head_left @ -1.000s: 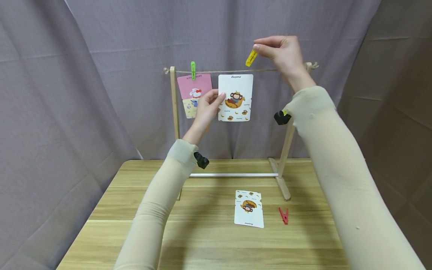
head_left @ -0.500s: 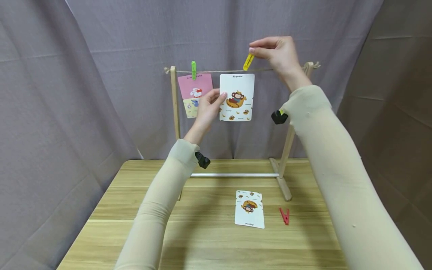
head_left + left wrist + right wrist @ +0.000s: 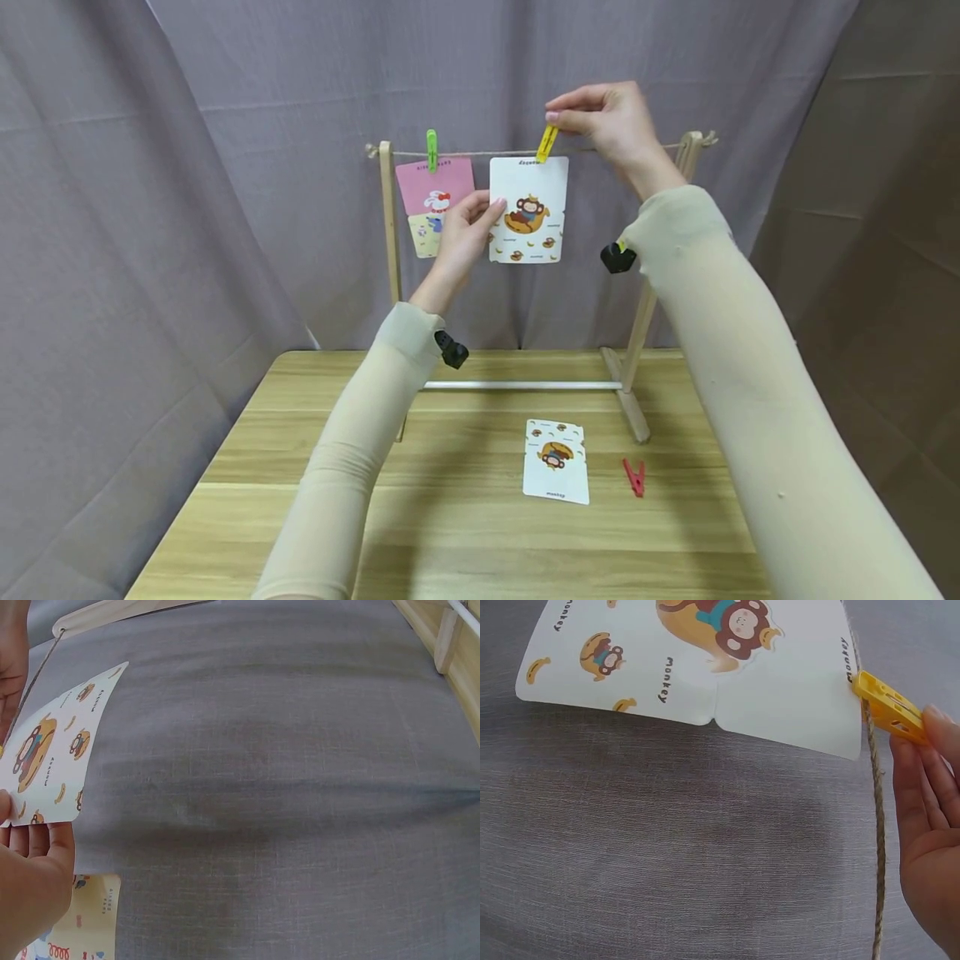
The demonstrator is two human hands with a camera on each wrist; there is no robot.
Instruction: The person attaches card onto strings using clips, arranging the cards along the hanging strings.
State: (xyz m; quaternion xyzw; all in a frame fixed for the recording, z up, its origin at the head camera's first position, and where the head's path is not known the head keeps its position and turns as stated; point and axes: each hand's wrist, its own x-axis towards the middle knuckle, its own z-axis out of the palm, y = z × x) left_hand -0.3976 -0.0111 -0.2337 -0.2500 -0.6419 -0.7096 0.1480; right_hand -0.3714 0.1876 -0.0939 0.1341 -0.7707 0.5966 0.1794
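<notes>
My left hand [image 3: 467,229] pinches the left edge of a white monkey card [image 3: 528,212], which hangs upright just below the rope [image 3: 495,153]. Between the thumb and fingers of my right hand [image 3: 618,125] is a yellow clothespin [image 3: 547,144]. Its tip overlaps the card's top edge at the rope. In the right wrist view the yellow clothespin [image 3: 891,707] straddles the rope, with its nose on the card's edge beside the printed word; whether it bites the card fully, I cannot tell. The left wrist view shows the card [image 3: 56,750] held by my left fingers [image 3: 61,844].
A pink and yellow card [image 3: 427,183] hangs at the left from a green clothespin [image 3: 432,150]. Wooden posts [image 3: 390,225] carry the rope, with a white bar [image 3: 525,386] low between them. Another monkey card [image 3: 556,462] and a red clothespin [image 3: 634,478] lie on the table [image 3: 450,533].
My right hand has come down and left, bringing the yellow clothespin from above the rope onto the rope and the card's top edge. My left hand keeps holding the card almost in place.
</notes>
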